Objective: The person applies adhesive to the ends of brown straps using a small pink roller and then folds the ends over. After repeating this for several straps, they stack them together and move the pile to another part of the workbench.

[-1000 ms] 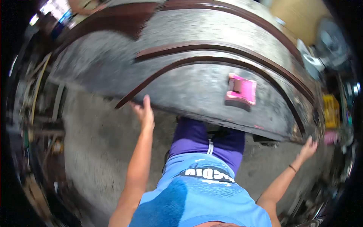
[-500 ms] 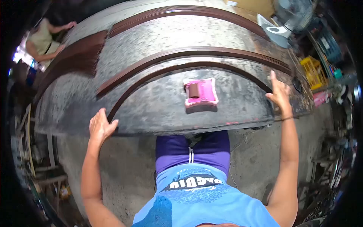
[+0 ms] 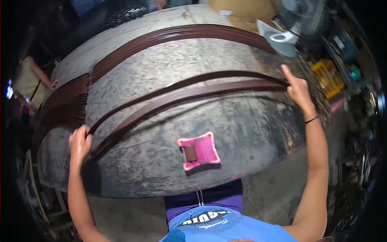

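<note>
A long, thin brown strip (image 3: 177, 85) arches across the table between my hands. My left hand (image 3: 80, 141) is closed around its left end. At its right end my right hand (image 3: 298, 90) grips it, with the index finger stretched out. Just nearer to me lies a thicker curved brown strip (image 3: 177, 99), its right end close under my right hand. A pink cushion-like pad (image 3: 207, 149) with a pale edge rests on the table in front of me, with a small brown block (image 3: 190, 153) on it.
A row of stacked brown strips (image 3: 181, 33) curves along the far side; another fanned stack (image 3: 64, 103) is at the left. A co-worker (image 3: 34, 82) stands beyond it. A cap (image 3: 278, 38), a fan (image 3: 304, 20) and a yellow crate (image 3: 327, 78) are at the right.
Both hands have moved away from me over the table, carrying the thin strip past the thicker one. The view has shifted, so the pink pad appears lower.
</note>
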Motion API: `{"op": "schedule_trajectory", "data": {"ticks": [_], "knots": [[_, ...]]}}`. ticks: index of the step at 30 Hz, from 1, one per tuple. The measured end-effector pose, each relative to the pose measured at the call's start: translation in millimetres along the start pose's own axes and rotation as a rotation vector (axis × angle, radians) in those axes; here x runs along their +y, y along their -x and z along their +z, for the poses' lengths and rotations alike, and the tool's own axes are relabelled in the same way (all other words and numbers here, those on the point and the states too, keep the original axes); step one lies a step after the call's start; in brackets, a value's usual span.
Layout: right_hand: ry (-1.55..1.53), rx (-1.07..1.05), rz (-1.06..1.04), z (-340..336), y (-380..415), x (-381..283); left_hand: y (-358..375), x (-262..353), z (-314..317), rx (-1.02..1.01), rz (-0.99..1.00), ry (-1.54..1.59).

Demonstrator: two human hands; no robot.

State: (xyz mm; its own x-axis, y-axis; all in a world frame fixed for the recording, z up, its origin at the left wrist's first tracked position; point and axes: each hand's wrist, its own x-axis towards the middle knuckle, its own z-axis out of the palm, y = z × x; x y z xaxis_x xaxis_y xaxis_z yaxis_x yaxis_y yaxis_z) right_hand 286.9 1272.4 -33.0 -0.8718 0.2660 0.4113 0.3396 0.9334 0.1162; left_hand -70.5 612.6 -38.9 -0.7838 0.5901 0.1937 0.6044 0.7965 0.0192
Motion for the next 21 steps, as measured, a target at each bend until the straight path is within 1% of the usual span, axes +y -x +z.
{"op": "schedule_trajectory", "data": {"ticks": [2,5,7,8,10,13,15,21], "knots": [[0.003,-0.053,0.067,8,-37,11,-51,5,2,-0.017,-0.007,0.017],[-0.076,-0.020,0.059,40,-82,25,-119,8,21,-0.053,-0.092,0.020],[0.011,-0.010,0.046,65,-108,34,-158,9,38,-0.081,-0.140,0.033],[0.005,-0.016,0.040,76,-119,37,-175,9,47,-0.105,-0.175,0.036],[0.046,-0.091,0.066,97,-137,43,-205,11,64,-0.145,-0.229,0.032],[0.050,-0.100,0.063,122,-157,45,-239,19,81,-0.205,-0.274,-0.012],[0.048,-0.099,0.062,137,-168,45,-255,19,94,-0.208,-0.298,0.006],[0.044,-0.168,0.097,161,-190,41,-286,26,107,-0.249,-0.362,-0.005]]}}
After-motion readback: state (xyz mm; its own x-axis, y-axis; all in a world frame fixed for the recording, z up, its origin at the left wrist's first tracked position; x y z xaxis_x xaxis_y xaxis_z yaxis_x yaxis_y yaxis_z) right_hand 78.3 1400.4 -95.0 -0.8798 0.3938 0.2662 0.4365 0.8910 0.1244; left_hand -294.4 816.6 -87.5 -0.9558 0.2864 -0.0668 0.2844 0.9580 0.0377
